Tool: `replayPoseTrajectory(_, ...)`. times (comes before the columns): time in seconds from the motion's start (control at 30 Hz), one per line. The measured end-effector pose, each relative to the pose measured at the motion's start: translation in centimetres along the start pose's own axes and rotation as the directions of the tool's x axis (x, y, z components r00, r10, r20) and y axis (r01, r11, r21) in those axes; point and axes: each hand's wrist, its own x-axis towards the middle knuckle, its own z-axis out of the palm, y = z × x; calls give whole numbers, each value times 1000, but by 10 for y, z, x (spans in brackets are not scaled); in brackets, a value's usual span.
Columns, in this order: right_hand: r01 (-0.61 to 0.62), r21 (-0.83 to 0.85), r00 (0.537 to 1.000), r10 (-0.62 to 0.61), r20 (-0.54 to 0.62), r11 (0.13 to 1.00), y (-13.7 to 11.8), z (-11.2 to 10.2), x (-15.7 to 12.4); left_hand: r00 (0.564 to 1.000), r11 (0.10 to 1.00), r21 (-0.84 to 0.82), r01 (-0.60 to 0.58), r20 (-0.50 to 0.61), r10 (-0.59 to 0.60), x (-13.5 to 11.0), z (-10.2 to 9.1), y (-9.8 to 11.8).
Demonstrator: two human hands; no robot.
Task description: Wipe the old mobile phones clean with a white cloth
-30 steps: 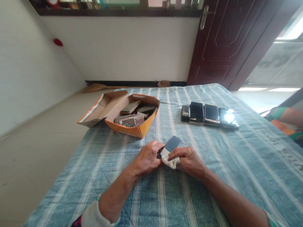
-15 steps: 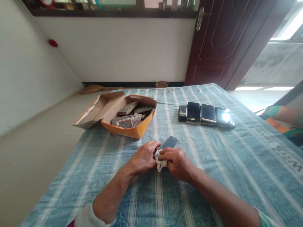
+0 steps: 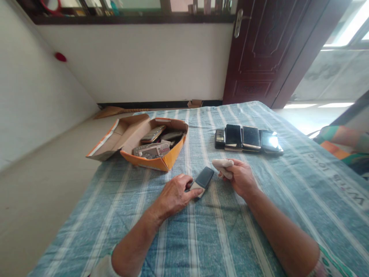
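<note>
Item: one grey-and-white phone, on the blue striped cover, its near end clamped between thumb and fingers of my left hand. Item: one white cloth, bunched, pinched in the fingers of my right hand, just right of the phone. Item: one open orange box, holding assorted handsets. Item: one row of dark phones, farther right.

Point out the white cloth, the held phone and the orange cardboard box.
White cloth (image 3: 223, 166), head view: its bunched middle.
Held phone (image 3: 203, 179), head view: its dark face.
Orange cardboard box (image 3: 176, 153), head view: its outer right wall.
</note>
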Motion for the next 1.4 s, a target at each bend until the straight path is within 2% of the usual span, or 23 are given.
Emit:
replayPoseTrajectory(0.1, -9, -9, 1000, 10, 28, 1000, 2, -1, 1, 997, 989, 131, 62, -59, -55, -2, 6, 9)
replayPoseTrajectory(0.2, -16, -16, 999, 17, 50, 1000, 4, -1, 1, 993, 984, 157, 88, -96, -73, -3, 10, 15)
replayPoseTrajectory(0.37, -11, -12, 998, 11, 56, 1000, 4, 0, 0, 982, 987, 75, 144, -133, -134, -3, 13, 17)
replayPoseTrajectory(0.5, 25, 11, 999, -25, 26, 1000, 2, 4, -2, 969, 983, -85, 165, -170, -177, -3, 18, 16)
replayPoseTrajectory(0.63, 120, -45, 992, -122, -38, 992, 0, 8, -5, 949, 980, -173, 96, -280, -143, -3, 25, 14)
replayPoseTrajectory(0.7, 255, -166, 965, -262, -22, 953, 0, 8, -7, 926, 989, -133, 58, -363, -103, -3, 28, 12)
replayPoseTrajectory(0.73, 359, -250, 930, -367, 18, 899, 1, 8, -9, 914, 993, -113, 40, -397, -82, -2, 29, 10)
replayPoseTrajectory(0.77, 477, -338, 874, -479, 83, 811, 2, 9, -11, 903, 994, -105, 21, -424, -64, -1, 31, 9)
replayPoseTrajectory(0.83, 689, -474, 708, -649, 277, 549, 6, 11, -17, 887, 992, -121, -16, -461, -42, 0, 34, 6)
replayPoseTrajectory(0.9, 809, -530, 538, -687, 489, 256, 9, 16, -25, 871, 987, -152, -51, -490, -31, 1, 38, 2)
replayPoseTrajectory(0.97, 846, -533, 406, -636, 657, -10, 13, 23, -34, 853, 983, -157, -92, -521, -3, 2, 42, -2)
replayPoseTrajectory(1.0, 844, -522, 358, -598, 717, -121, 14, 26, -38, 845, 982, -151, -116, -535, 18, 2, 43, -3)
replayPoseTrajectory(1.03, 834, -513, 330, -562, 758, -203, 15, 30, -41, 836, 980, -143, -140, -547, 40, 2, 45, -5)
replayPoseTrajectory(1.1, 802, -513, 323, -500, 804, -306, 15, 35, -45, 826, 977, -128, -174, -560, 74, 1, 46, -7)
replayPoseTrajectory(1.23, 754, -529, 364, -423, 830, -388, 15, 39, -47, 830, 979, -115, -170, -553, 79, 0, 45, -7)
replayPoseTrajectory(1.4, 676, -568, 365, -456, 812, -470, 12, 27, -37, 834, 986, -125, -114, -551, 27, 0, 42, -2)
